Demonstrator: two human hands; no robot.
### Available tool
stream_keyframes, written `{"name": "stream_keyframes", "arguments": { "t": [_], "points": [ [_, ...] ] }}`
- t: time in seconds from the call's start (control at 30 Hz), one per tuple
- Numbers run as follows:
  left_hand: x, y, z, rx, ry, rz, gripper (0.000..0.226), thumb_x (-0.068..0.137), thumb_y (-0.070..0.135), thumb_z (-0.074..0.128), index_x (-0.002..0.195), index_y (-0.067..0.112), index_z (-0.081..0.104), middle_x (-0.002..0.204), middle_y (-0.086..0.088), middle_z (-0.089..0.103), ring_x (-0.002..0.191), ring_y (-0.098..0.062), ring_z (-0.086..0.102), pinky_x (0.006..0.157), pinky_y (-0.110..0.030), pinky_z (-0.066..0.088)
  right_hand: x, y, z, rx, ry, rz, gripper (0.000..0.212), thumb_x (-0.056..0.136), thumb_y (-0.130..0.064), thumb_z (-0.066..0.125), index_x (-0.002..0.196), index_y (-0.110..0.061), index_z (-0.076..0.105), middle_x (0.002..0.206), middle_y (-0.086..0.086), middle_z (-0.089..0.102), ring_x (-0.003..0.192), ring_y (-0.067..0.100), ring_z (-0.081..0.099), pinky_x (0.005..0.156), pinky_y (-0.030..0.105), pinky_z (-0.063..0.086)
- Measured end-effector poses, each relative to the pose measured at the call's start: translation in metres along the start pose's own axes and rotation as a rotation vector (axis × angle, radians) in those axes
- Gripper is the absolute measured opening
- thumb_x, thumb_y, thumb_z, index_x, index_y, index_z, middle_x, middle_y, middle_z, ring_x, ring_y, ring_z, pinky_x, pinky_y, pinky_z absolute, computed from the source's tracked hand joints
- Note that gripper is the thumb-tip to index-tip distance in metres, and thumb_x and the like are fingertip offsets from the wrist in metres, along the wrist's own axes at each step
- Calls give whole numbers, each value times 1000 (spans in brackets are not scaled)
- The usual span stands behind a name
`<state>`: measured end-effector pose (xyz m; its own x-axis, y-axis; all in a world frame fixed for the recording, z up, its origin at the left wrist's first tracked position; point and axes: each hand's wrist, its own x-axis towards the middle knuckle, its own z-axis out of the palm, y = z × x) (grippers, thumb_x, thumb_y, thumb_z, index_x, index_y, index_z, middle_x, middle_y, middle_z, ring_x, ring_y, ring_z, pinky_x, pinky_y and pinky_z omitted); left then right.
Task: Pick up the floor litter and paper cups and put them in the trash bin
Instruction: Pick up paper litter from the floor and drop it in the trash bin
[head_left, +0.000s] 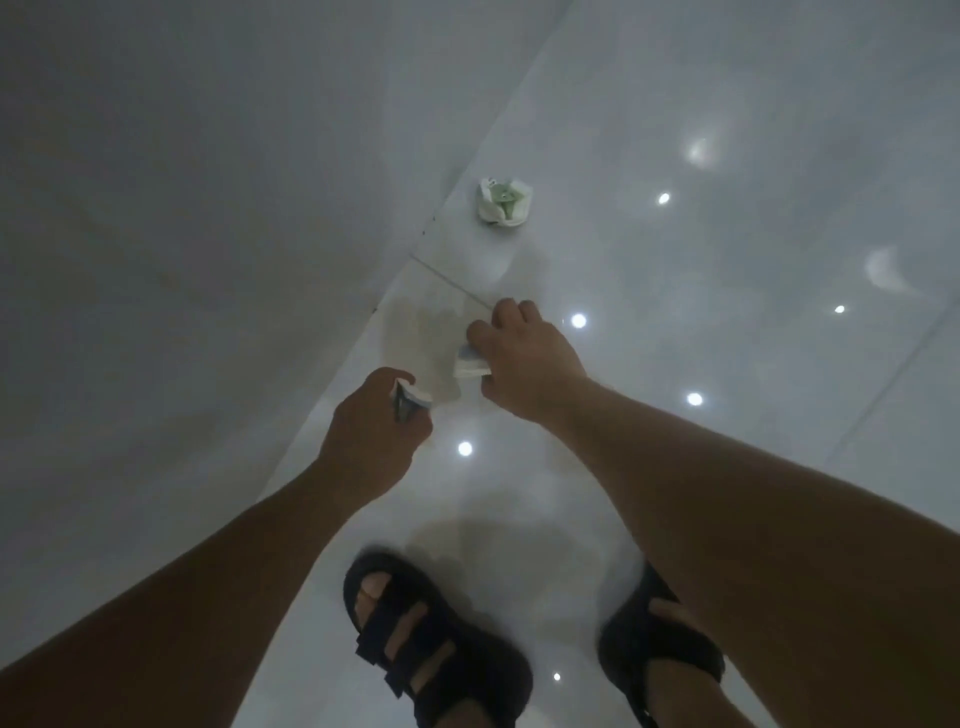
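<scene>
My left hand (371, 423) grips a small crumpled scrap of white and dark litter (410, 400) just above the glossy white floor. To its right, my right hand (524, 358) curls its fingers round a white paper scrap (470, 364) low over the tiles. Farther ahead a crumpled white and green paper cup (503, 201) lies on the floor close to the wall, apart from both hands. No trash bin is in view.
A white wall (208, 208) runs along the left, meeting the tiled floor (727, 260) on a diagonal line. My two feet in black sandals (431, 639) stand at the bottom of the view. Ceiling lights reflect in the tiles.
</scene>
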<state>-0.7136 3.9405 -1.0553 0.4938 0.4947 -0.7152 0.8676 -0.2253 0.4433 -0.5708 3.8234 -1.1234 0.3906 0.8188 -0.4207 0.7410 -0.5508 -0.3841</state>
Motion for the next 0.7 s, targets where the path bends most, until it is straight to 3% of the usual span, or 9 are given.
{"name": "stream_keyframes", "arguments": {
  "t": [0.17,0.27,0.4,0.53,0.7],
  "points": [
    [-37,67,-18,-67,-53,23,23,87,17,65,107,20,54,94,-5,59,88,-32,62,78,-48,56,-76,4,-69,159,64,166,58,82,-29,63,137,-22,46,122,9,47,109,28,44,86,39,48],
    [-71,111,-34,-51,-49,62,22,86,16,65,105,19,54,90,-1,58,84,-26,61,73,-44,57,-125,0,-114,221,112,270,58,83,-30,63,138,-25,45,124,6,47,111,25,44,87,36,48],
    [-126,165,-56,109,-48,211,17,84,17,64,98,18,54,81,3,58,71,-12,58,55,-18,47,-191,-17,-168,307,168,424,57,85,-33,62,139,-27,44,129,4,46,115,24,43,90,33,46],
    [-190,207,-73,236,-163,346,14,81,17,62,93,19,54,82,-1,63,73,-18,62,64,-29,50,-255,-42,-219,359,236,553,58,87,-36,60,141,-27,42,130,3,44,118,23,41,92,32,44],
    [-272,240,-97,300,-214,487,15,81,16,63,92,22,54,75,7,59,63,-5,56,51,-17,41,-345,-89,-280,400,378,737,57,87,-34,59,141,-26,44,132,4,45,120,23,41,95,32,43]
  ]
}}
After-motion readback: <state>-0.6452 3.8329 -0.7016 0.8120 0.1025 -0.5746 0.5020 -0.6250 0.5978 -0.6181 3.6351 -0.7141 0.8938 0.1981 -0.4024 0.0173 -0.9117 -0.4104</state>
